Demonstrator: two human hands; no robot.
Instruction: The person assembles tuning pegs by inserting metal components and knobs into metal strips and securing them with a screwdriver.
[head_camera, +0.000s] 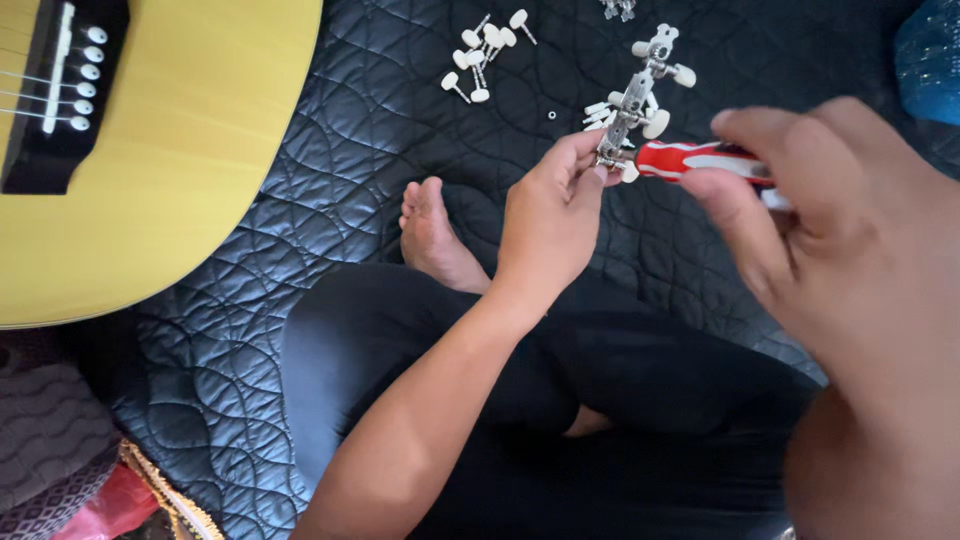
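Observation:
My left hand (552, 205) pinches the lower end of a metal strip of guitar tuning machines (640, 85) with white knobs, holding it upright over the quilt. Close to the camera, my right hand (850, 250) grips a screwdriver with a red and white handle (695, 158). The screwdriver points left, and its tip meets the strip right by my left fingertips. The shaft itself is hidden behind the strip and fingers.
A yellow acoustic guitar body (180, 140) with a black bridge lies at the left on a dark quilted blanket (330, 180). Several loose white pegs (480, 55) lie on the blanket ahead. My crossed legs and bare foot (435, 235) are below. A blue object (930, 60) sits top right.

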